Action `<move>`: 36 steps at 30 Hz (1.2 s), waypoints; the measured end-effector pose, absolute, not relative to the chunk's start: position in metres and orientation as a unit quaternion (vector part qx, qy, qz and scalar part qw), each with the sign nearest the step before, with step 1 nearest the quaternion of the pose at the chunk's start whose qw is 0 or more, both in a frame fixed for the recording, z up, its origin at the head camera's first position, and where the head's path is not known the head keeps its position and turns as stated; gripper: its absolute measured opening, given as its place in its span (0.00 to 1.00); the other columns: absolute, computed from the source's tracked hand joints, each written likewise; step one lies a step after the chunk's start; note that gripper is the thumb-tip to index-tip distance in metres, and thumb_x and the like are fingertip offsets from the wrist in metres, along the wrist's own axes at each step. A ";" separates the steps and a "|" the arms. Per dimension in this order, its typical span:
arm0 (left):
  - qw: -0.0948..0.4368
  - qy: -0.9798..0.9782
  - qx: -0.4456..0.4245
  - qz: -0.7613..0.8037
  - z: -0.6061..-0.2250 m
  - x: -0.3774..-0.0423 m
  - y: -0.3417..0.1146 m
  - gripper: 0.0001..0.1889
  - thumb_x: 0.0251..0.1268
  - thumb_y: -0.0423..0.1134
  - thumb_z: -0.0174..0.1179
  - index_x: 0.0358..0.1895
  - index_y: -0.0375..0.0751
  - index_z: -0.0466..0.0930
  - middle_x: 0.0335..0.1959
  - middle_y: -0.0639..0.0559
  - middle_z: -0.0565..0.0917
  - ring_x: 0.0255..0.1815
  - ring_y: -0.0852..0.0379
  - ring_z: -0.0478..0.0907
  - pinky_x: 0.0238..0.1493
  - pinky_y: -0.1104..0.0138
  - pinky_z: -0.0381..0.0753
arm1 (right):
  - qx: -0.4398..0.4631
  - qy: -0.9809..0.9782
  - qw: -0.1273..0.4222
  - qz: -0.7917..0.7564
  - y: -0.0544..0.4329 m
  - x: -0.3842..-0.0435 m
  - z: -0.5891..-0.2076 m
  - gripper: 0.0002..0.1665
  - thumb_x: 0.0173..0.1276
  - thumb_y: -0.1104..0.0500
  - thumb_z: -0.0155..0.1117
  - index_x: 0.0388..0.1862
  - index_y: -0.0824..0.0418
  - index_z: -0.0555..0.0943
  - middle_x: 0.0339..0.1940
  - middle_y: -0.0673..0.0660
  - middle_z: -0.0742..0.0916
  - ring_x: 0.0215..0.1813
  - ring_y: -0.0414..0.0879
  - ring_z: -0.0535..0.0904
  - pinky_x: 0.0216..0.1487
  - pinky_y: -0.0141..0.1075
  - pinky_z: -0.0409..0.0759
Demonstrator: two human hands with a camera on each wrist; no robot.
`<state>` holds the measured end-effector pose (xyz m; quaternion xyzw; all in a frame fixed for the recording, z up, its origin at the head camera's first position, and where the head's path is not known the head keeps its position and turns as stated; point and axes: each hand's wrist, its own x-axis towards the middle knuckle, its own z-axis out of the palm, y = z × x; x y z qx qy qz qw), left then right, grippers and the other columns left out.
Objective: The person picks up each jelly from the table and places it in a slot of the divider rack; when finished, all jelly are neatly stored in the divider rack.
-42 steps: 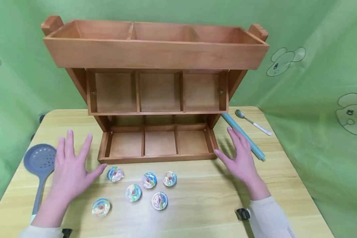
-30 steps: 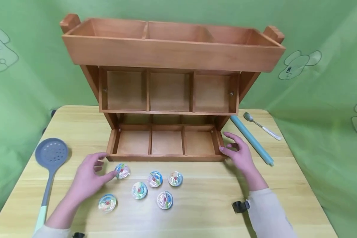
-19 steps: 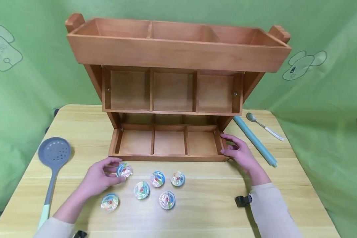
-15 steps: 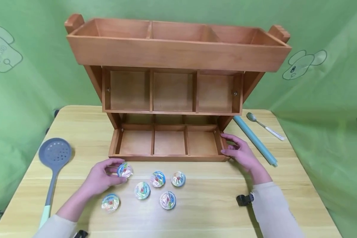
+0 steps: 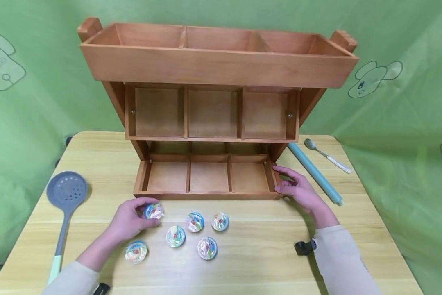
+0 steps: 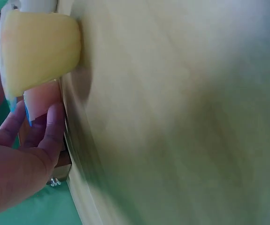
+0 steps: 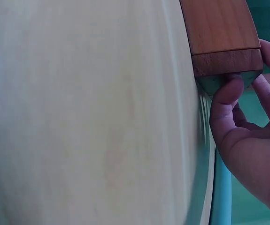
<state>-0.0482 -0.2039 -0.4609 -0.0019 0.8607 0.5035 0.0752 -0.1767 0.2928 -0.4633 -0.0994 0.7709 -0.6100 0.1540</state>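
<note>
My left hand (image 5: pixel 129 219) curls its thumb and fingers round a small jelly cup (image 5: pixel 155 211) with a shiny printed lid, just in front of the rack's left corner. In the left wrist view, that pink jelly cup (image 6: pixel 43 98) sits between the fingers, and a yellow jelly cup (image 6: pixel 43 54) stands nearer the camera. A three-tier wooden rack (image 5: pixel 217 65) with divided trays rises at the back. At the right end of its bottom tray (image 5: pixel 206 196), my right hand (image 5: pixel 300 190) grips the edge, thumb in front and fingers over the side.
More jelly cups lie loose in front of the rack, such as one (image 5: pixel 136 251) at the left and one (image 5: pixel 220 221) toward the middle. A grey skimmer (image 5: pixel 67 190) lies at the left. Right of the rack lie a blue-green rod (image 5: pixel 315 174) and a spoon (image 5: pixel 327 156).
Both hands have come down from spread fingers: the left moved right and closed round the jelly cup, the right took hold of the bottom tray's right end. The view shifted slightly.
</note>
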 end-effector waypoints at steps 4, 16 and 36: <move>0.069 0.867 0.007 0.494 -0.461 -0.048 -0.203 0.27 0.45 0.32 0.79 0.53 0.38 0.83 0.36 0.49 0.81 0.36 0.51 0.76 0.37 0.65 0.80 | -0.097 0.769 0.153 -0.613 0.292 -0.177 -0.464 0.42 0.64 0.70 0.69 0.76 0.62 0.66 0.68 0.61 0.70 0.40 0.45 0.71 0.36 0.31 0.78; 0.087 0.873 0.068 0.475 -0.440 -0.055 -0.206 0.27 0.45 0.31 0.78 0.53 0.37 0.82 0.37 0.49 0.82 0.31 0.53 0.77 0.31 0.65 0.80 | -0.085 0.777 0.152 -0.605 0.292 -0.175 -0.462 0.42 0.63 0.70 0.69 0.75 0.63 0.66 0.72 0.61 0.68 0.46 0.50 0.71 0.41 0.32 0.79; 0.005 0.831 0.043 0.555 -0.417 -0.123 -0.185 0.27 0.50 0.26 0.74 0.57 0.34 0.79 0.45 0.40 0.79 0.35 0.50 0.74 0.32 0.72 0.78 | -0.083 0.792 0.143 -0.587 0.290 -0.173 -0.459 0.41 0.63 0.69 0.69 0.75 0.62 0.68 0.70 0.63 0.69 0.55 0.57 0.71 0.47 0.33 0.80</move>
